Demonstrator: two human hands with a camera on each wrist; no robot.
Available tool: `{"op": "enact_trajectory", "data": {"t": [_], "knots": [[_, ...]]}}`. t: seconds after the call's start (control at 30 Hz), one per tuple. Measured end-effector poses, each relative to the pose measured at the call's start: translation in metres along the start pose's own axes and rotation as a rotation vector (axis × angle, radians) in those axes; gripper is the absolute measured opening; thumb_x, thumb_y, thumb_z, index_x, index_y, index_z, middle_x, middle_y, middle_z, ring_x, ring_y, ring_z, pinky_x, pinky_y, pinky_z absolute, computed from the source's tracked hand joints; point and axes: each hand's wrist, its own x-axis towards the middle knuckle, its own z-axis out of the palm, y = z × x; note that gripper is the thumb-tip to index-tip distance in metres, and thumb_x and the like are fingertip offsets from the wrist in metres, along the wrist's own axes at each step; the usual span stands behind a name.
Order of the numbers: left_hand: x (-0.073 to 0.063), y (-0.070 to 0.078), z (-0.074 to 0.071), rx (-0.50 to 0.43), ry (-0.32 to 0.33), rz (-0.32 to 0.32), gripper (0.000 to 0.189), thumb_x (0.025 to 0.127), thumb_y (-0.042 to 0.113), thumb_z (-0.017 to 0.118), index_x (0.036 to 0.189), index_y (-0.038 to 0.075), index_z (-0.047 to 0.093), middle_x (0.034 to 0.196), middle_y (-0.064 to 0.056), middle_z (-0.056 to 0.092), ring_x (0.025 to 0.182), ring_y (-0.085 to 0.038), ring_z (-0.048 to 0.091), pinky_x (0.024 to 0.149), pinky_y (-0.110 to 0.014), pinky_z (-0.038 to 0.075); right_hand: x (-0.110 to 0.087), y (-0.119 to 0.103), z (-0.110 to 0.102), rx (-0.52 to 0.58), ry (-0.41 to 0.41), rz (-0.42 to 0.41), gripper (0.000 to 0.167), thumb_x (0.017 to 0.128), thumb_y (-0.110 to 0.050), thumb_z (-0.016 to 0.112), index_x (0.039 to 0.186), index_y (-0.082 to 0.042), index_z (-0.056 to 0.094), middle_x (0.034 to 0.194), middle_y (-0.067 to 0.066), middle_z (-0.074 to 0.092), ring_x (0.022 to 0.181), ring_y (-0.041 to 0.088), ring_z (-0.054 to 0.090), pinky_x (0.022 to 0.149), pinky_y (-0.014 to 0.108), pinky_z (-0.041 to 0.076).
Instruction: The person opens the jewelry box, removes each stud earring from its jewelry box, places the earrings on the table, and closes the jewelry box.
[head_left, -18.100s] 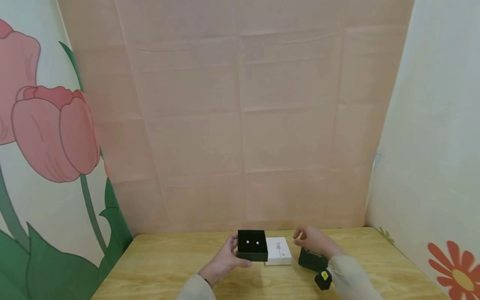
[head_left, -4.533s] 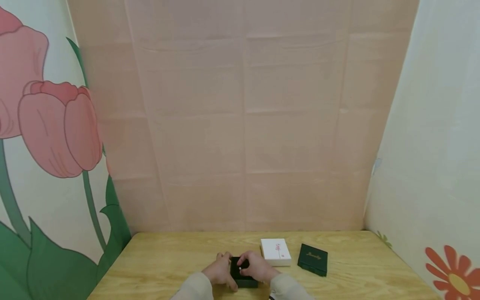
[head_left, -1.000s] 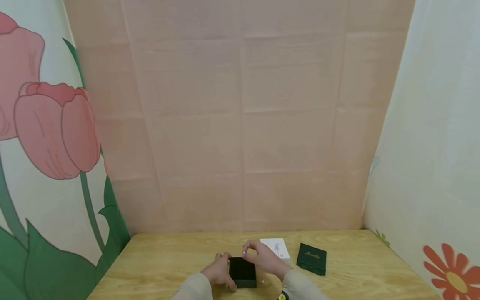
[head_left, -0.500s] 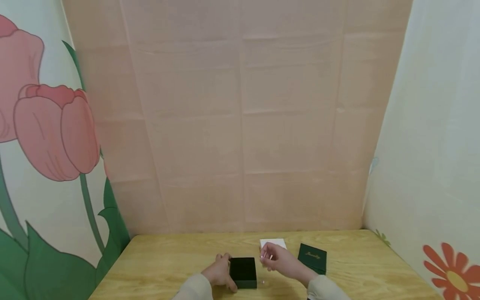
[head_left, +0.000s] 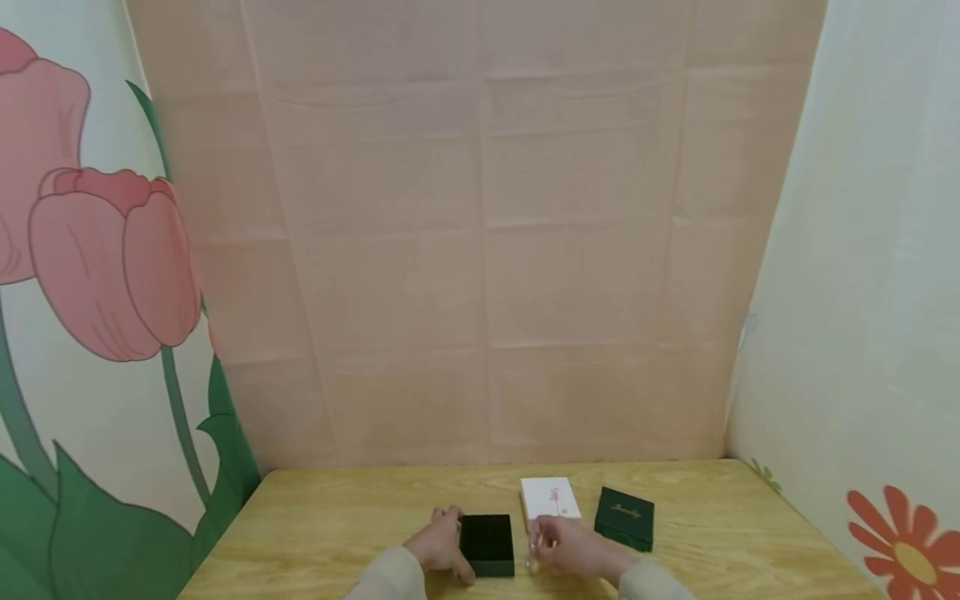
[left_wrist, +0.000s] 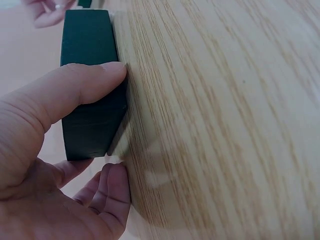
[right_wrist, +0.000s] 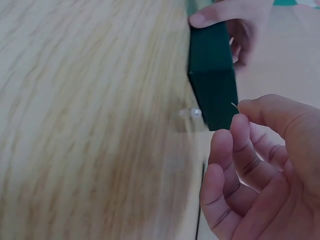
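My left hand [head_left: 437, 543] grips the left side of an open dark green jewelry box [head_left: 487, 568] standing on the table, thumb along its front wall [left_wrist: 92, 37]. The box has a black lining, and no stud shows in it. To its right, low over the table, my right hand [head_left: 566, 546] pinches a small stud earring between thumb and index finger. Only its thin post [right_wrist: 234, 105] shows in the right wrist view; the fingers hide the rest. A pearl stud earring [right_wrist: 196, 112] lies on the table by the box's right side, close to those fingertips.
Behind my right hand lies a white box [head_left: 546, 495] with a pink flower print. Further right sits a dark green lid [head_left: 626, 510] with gold lettering. The wooden table [head_left: 337, 517] ends at a pink cloth backdrop [head_left: 480, 292].
Earlier, my left hand held the box raised with two pearl studs inside; it now stands on the table. Within the last second, my right hand moved from over the box rightward and down.
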Motion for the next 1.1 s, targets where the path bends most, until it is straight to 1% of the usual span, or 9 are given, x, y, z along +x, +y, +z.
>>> {"op": "enact_trajectory", "data": {"t": [0.1, 0.27, 0.43, 0.63, 0.77, 0.83, 0.9, 1.0, 1.1], "knots": [[-0.001, 0.001, 0.000, 0.010, 0.008, 0.008, 0.076, 0.060, -0.001, 0.088, 0.123, 0.001, 0.046, 0.115, -0.022, 0.042, 0.100, -0.035, 0.052, 0.091, -0.055, 0.044, -0.021, 0.005, -0.015, -0.024, -0.053, -0.006, 0.057, 0.094, 0.015, 0.028, 0.131, 0.027, -0.014, 0.150, 0.030, -0.027, 0.148, 0.031, -0.003, 0.118, 0.027, 0.013], [-0.002, 0.002, 0.001, 0.023, 0.018, 0.012, 0.076, 0.059, -0.001, 0.088, 0.123, 0.001, 0.046, 0.114, -0.022, 0.041, 0.097, -0.034, 0.051, 0.090, -0.054, 0.044, -0.021, 0.005, -0.014, -0.098, -0.070, -0.030, 0.051, 0.096, 0.013, 0.029, 0.125, 0.033, -0.008, 0.146, 0.035, -0.030, 0.148, 0.032, -0.004, 0.118, 0.026, 0.014], [-0.002, 0.001, 0.002, 0.015, 0.013, 0.007, 0.076, 0.060, -0.001, 0.088, 0.123, 0.002, 0.046, 0.114, -0.023, 0.041, 0.096, -0.033, 0.051, 0.090, -0.054, 0.044, -0.025, 0.003, -0.011, 0.030, -0.009, 0.034, 0.056, 0.094, 0.016, 0.025, 0.126, 0.027, -0.020, 0.149, 0.029, -0.030, 0.148, 0.030, -0.003, 0.117, 0.027, 0.016], [-0.002, 0.001, 0.001, 0.006, 0.007, -0.001, 0.075, 0.061, -0.001, 0.088, 0.123, 0.002, 0.046, 0.115, -0.022, 0.041, 0.097, -0.033, 0.051, 0.090, -0.054, 0.044, -0.028, -0.001, -0.009, 0.384, 0.097, 0.108, 0.077, 0.091, 0.023, 0.015, 0.125, -0.004, -0.049, 0.158, 0.010, -0.023, 0.148, 0.025, 0.001, 0.116, 0.032, 0.021], [-0.002, 0.003, 0.001, 0.002, 0.008, -0.005, 0.075, 0.061, -0.002, 0.087, 0.122, 0.002, 0.045, 0.114, -0.023, 0.040, 0.097, -0.034, 0.051, 0.091, -0.055, 0.044, -0.025, 0.000, -0.011, 0.305, 0.043, 0.095, 0.074, 0.091, 0.023, 0.017, 0.124, 0.003, -0.046, 0.156, 0.014, -0.026, 0.148, 0.026, -0.001, 0.116, 0.031, 0.020], [-0.003, 0.003, 0.001, -0.003, 0.007, -0.005, 0.074, 0.061, -0.003, 0.087, 0.122, 0.002, 0.045, 0.115, -0.023, 0.040, 0.097, -0.034, 0.051, 0.091, -0.055, 0.043, -0.024, 0.000, -0.011, 0.139, 0.003, 0.072, 0.065, 0.092, 0.020, 0.021, 0.127, 0.017, -0.034, 0.154, 0.023, -0.026, 0.148, 0.028, -0.001, 0.117, 0.029, 0.018], [-0.003, 0.003, 0.001, -0.006, 0.003, -0.008, 0.074, 0.061, -0.003, 0.087, 0.122, 0.002, 0.045, 0.115, -0.022, 0.040, 0.097, -0.034, 0.051, 0.091, -0.055, 0.043, -0.024, -0.001, -0.010, 0.147, 0.014, 0.080, 0.065, 0.092, 0.020, 0.021, 0.129, 0.016, -0.033, 0.154, 0.021, -0.026, 0.148, 0.027, -0.001, 0.116, 0.027, 0.018], [-0.002, 0.002, 0.000, -0.008, -0.004, -0.013, 0.074, 0.061, -0.002, 0.088, 0.122, 0.003, 0.045, 0.115, -0.022, 0.040, 0.097, -0.033, 0.051, 0.091, -0.054, 0.043, -0.022, 0.000, -0.010, -0.120, -0.023, 0.040, 0.052, 0.095, 0.011, 0.027, 0.129, 0.031, -0.007, 0.150, 0.034, -0.023, 0.148, 0.032, 0.001, 0.117, 0.026, 0.017], [0.000, 0.001, 0.000, -0.014, -0.010, -0.015, 0.074, 0.061, -0.001, 0.088, 0.122, 0.003, 0.045, 0.115, -0.022, 0.040, 0.098, -0.033, 0.051, 0.091, -0.054, 0.044, -0.018, 0.002, -0.011, -0.219, -0.061, -0.002, 0.050, 0.097, 0.004, 0.030, 0.128, 0.034, 0.004, 0.147, 0.039, -0.022, 0.148, 0.035, -0.001, 0.118, 0.026, 0.014]]}}
